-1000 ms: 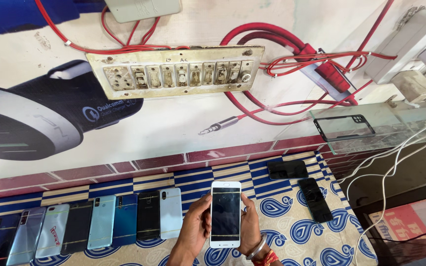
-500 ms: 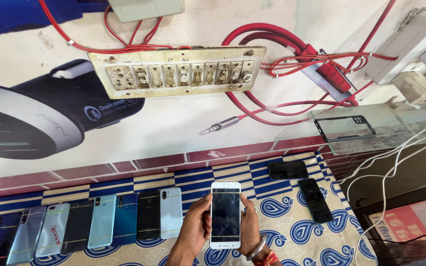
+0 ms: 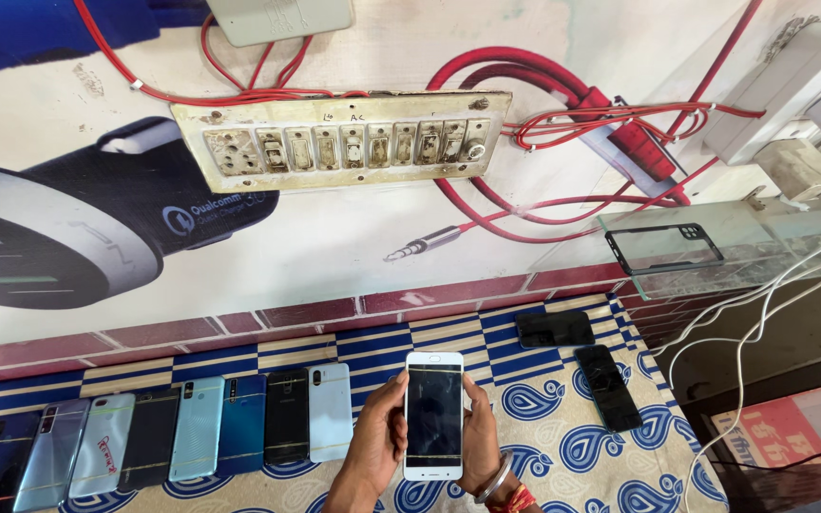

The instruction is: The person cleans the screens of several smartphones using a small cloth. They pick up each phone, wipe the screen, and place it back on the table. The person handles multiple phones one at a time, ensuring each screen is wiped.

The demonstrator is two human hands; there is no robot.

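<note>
Along the left part of the tabletop [image 3: 563,446], which is covered with a blue-and-white patterned cloth, a row of phones [image 3: 159,432] lies backs up and side by side, parallel to the far edge; laid this way, each one can be seen and picked out singly. Just right of that row, near the front edge, the left hand [image 3: 377,446] is closed around the left side of a white phone [image 3: 433,415], thumb near the screen edge. The right hand [image 3: 479,439] clamps the opposite side, with a metal bangle and a red thread at its wrist. Together they hold the white phone upright, lifted off the cloth, its dark screen facing the person, probably so that it can be inspected. Further right, two black phones [image 3: 582,356] lie apart from each other towards the far right corner, one crosswise and one lengthwise. On the wall above hangs a worn switchboard [image 3: 344,142], with red cables [image 3: 563,104] looped to its right.

Compared with the earlier frames, the white phone sits at almost the same place and tilt, both hands keep the same grip, and nothing on the cloth has shifted.
</note>
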